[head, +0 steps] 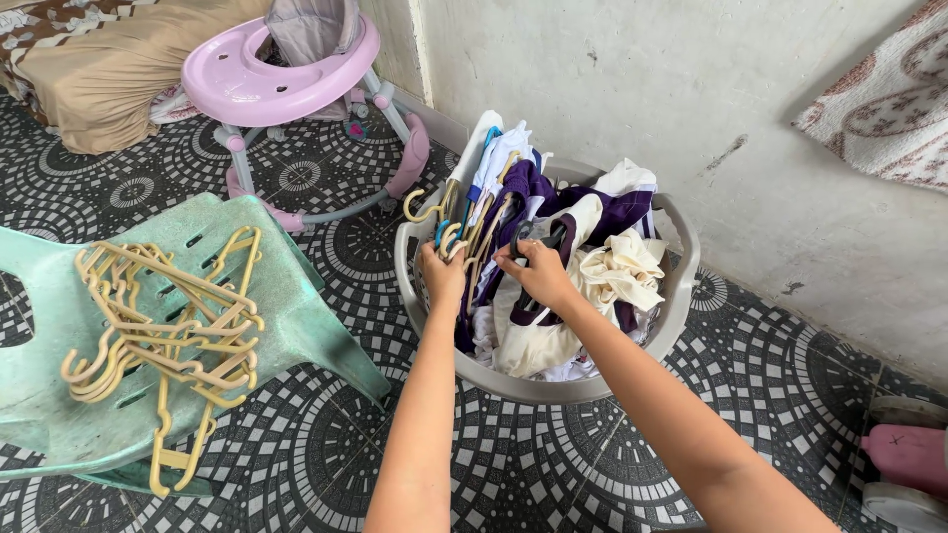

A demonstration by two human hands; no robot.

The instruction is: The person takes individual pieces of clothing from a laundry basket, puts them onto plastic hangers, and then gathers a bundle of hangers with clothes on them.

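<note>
Down on the tiled floor [553,464] sits a grey basket [681,286], close to the wall [691,89]. It is full of clothes [612,271] in purple, white and cream. Some of them hang on hangers [464,222] that stand up at the left side of the basket.

Both arms reach into the basket. The left hand [441,271] is at the left side, and its fingers are closed around the hooks of the hangers. The right hand [538,271] is just beside it, on top of the clothes. Its fingers pinch a dark hanger [538,237] that lies on the purple cloth.

To the left is a green chair [296,316]. A pile of tan hangers [163,336] lies on its seat, all tangled up. Behind it stands a pink baby walker [276,69]. A brown cushion [109,79] lies in the far left corner.
</note>
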